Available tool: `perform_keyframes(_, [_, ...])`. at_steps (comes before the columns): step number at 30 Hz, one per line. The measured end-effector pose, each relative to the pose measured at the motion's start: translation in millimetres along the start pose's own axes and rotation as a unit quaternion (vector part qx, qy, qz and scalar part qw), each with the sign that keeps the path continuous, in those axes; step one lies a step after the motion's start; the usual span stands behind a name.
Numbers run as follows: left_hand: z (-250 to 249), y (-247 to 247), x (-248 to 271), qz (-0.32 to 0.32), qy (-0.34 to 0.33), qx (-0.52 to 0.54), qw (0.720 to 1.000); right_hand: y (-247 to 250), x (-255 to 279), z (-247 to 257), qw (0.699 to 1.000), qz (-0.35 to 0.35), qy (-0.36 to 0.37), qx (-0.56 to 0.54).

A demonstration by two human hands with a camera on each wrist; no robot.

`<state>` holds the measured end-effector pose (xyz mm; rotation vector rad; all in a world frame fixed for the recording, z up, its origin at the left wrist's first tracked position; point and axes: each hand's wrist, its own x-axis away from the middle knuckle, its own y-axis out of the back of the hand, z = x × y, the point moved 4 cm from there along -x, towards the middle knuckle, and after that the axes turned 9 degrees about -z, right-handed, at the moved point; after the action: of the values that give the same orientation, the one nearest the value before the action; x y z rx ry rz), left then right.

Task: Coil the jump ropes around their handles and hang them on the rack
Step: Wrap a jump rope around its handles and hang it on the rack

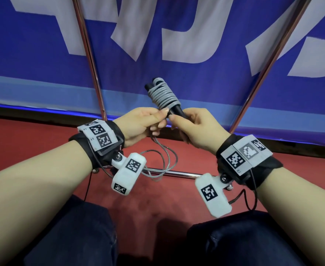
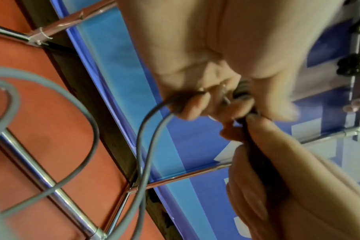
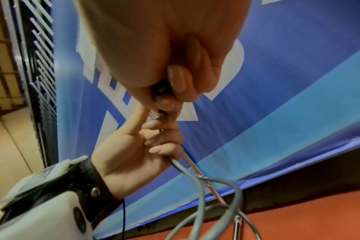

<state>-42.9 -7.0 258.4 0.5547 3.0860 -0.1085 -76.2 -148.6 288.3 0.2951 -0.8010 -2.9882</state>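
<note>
A grey jump rope is wound in tight coils round its black handles, which stick up between my hands. My right hand grips the lower end of the handles. My left hand pinches the loose rope just below the coils. The rest of the rope hangs in loops down towards the red floor. In the left wrist view the loose rope runs out of my curled fingers. The right wrist view has my fingers wrapped round the black handle and the rope trailing below the left hand.
Two chrome rack poles rise in front of a blue and white banner. A chrome base bar lies on the red floor under the loops. My knees in dark trousers fill the bottom.
</note>
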Motion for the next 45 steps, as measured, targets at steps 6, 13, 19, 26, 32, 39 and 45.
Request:
perform_keyframes(6, [-1, -6, -3, -0.081, -0.020, -0.027, 0.996, -7, -1, 7, 0.990, -0.001, 0.058, 0.131])
perform_keyframes(13, [-16, 6, -5, -0.099, -0.048, -0.065, 0.992, -5, 1, 16, 0.995, -0.016, 0.065, 0.069])
perform_keyframes(19, [-2, 7, -3, -0.089, 0.025, -0.104, 0.990, -5, 5, 11, 0.947, -0.046, 0.110, 0.298])
perform_keyframes(26, [-2, 1, -4, -0.166, 0.040, -0.092, 0.981, -8, 3, 25, 0.867, -0.069, 0.122, 0.479])
perform_keyframes(32, [-3, -11, 3, -0.145, 0.119, 0.031, 0.982, -23, 6, 21, 0.796, 0.002, 0.151, 0.586])
perform_keyframes(39, [2, -4, 0, -0.184, 0.079, 0.024, 0.979, -25, 4, 13, 0.869, -0.047, 0.138, 0.472])
perform_keyframes(45, [3, -1, 0, -0.125, 0.038, 0.029, 0.991, -27, 6, -11, 0.984, 0.079, -0.114, -0.108])
